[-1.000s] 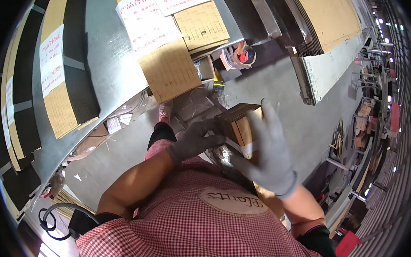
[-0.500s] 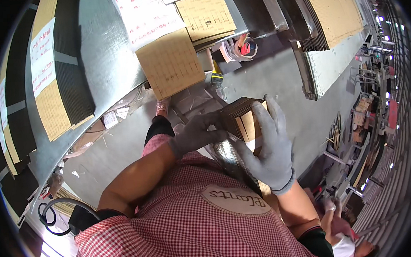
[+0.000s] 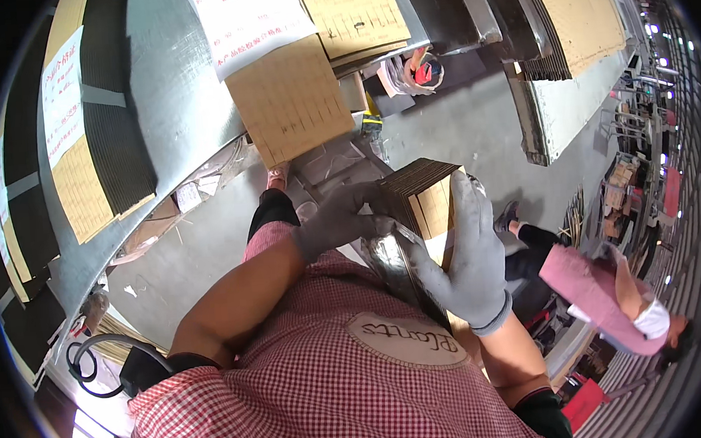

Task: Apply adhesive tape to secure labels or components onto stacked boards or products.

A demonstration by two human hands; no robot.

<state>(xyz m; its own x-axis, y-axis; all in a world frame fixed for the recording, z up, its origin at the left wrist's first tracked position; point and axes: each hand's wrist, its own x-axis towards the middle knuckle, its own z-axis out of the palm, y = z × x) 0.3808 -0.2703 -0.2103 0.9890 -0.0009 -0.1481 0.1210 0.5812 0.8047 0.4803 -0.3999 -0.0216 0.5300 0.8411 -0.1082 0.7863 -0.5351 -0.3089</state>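
Observation:
A thick bundle of narrow brown cardboard sheets [image 3: 428, 206] stands upright close to my body, its layered dark edges facing up. Along its near left side runs a shiny, clear strip like tape [image 3: 389, 258]. My right hand [image 3: 471, 252], in a grey glove, clasps the bundle with long fingers on the right side and the thumb across the near face. At the left side, my gloved left hand [image 3: 341, 218] is closed, fingertips and thumb pinched against the bundle's edge and the shiny strip. The bundle's lower end is hidden behind my right hand and apron.
A metal table [image 3: 186, 92] ahead carries banded stacks of brown sheets [image 3: 84, 199] with paper labels. One stack [image 3: 291, 106] overhangs its near edge. A bin [image 3: 422, 74] stands on the floor beyond. To the right, a person in pink [image 3: 591, 284] is beside a workbench.
The person in pink has come further into view on the right. My right hand has shifted slightly down along the bundle, and the bundle's top edges show more. My left hand stays at its side.

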